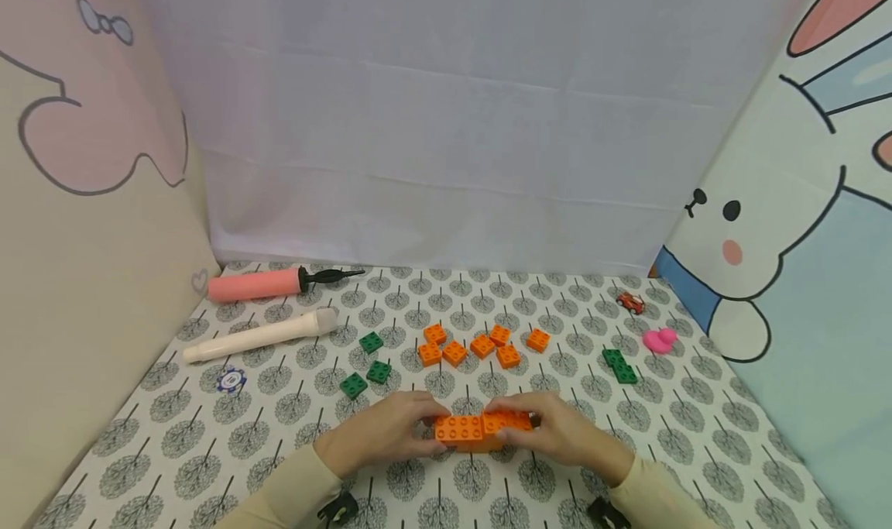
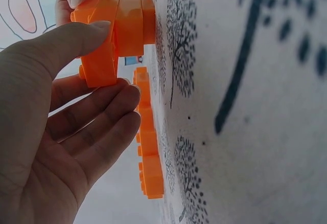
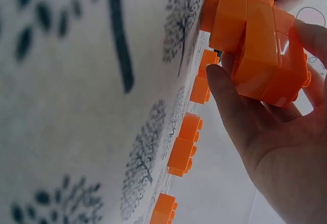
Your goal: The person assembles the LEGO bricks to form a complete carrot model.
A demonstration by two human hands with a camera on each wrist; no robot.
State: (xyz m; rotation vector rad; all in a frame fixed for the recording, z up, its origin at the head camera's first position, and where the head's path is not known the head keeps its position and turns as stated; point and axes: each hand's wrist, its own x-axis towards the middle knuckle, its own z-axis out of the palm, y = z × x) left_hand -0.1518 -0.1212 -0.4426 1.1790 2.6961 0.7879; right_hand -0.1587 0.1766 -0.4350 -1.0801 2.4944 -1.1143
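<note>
A small stack of orange toy building bricks (image 1: pixel 458 430) stands on the cloth in front of me, with two bricks side by side on top and narrower layers below. My left hand (image 1: pixel 393 430) pinches the left top brick (image 2: pixel 99 70), thumb on one side and fingertips on the other. On the opposite end, my right hand (image 1: pixel 560 432) holds the right top brick (image 3: pixel 265 65) between thumb and fingers. In both wrist views these upper bricks overhang the lower ones, and the left one looks slightly tilted. The fingers partly hide the ends of the stack.
Several loose orange bricks (image 1: pixel 454 352) lie beyond the stack. Green bricks (image 1: pixel 354 386) sit to the left, with joined green ones (image 1: pixel 619 366) at right. Around them are a pink pump (image 1: pixel 254 285), white tube (image 1: pixel 258 338), poker chip (image 1: pixel 231 379), pink duck (image 1: pixel 658 341) and red toy car (image 1: pixel 630 303).
</note>
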